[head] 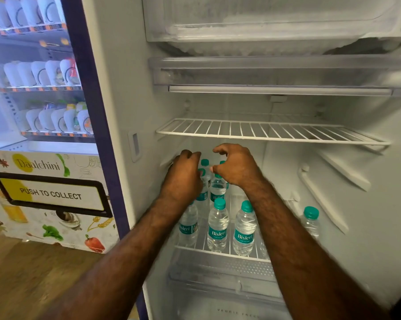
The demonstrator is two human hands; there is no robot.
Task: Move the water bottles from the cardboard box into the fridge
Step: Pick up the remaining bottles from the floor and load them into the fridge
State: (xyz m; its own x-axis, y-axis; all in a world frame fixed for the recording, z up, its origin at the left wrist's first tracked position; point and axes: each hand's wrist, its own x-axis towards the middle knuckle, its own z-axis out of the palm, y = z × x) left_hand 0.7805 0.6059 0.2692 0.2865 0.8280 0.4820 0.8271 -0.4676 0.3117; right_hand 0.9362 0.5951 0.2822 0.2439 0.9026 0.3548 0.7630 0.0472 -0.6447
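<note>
So I'm well into this one, but I can't say it's finished. The fridge (pixel 130 93) is standing open and the lower wire shelf (pixel 220 251) already has a decent cluster of water bottles (pixel 218 225) on it, teal caps, all upright. I count three in the front row, at least three more behind them toward the back left, and one off on its own near the right wall (pixel 311 221), well apart from the rest.

My left hand (pixel 184 175) is reaching into the back-left corner with the fingers curled down over the back row. It's covering whatever's under it, so I honestly can't tell if it's gripping a bottle or just resting on the caps. My right hand (pixel 235 166) is just beside it, above the back bottles, thumb and fingers loosely curled with a gap between them and nothing in them that I can see. My guess is I'm either setting down or straightening the back row.

The upper wire shelf (pixel 264 132) has nothing on it, so there's plenty of room left.

What I can't judge is how many are left to move, since the cardboard box isn't in the shot at all. There's only a vending machine (pixel 40 112) off to the left.
</note>
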